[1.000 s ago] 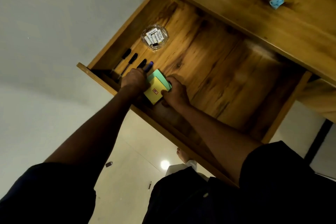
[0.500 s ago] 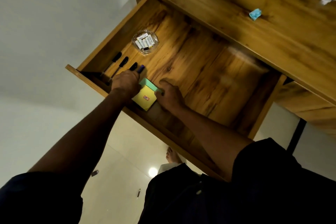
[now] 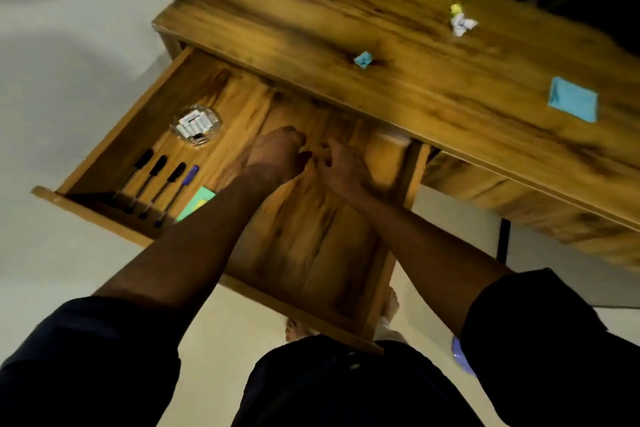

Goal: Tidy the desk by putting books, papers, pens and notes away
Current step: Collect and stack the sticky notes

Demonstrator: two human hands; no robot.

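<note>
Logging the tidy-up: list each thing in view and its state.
Drawer: pulled open.
Pens: four, lying side by side in drawer.
Sticky-note pad: in drawer, partly hidden.
Glass dish: holding batteries.
Blue note: flat on desktop.
Crumpled papers: on desktop.
Left hand: empty.
Right hand: empty.

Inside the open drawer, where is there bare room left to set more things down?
Bare wood runs from the sticky-note pad rightward to the drawer side, under both arms. The left end is crowded: four pens, the pad, and a glass dish of batteries behind them.
</note>
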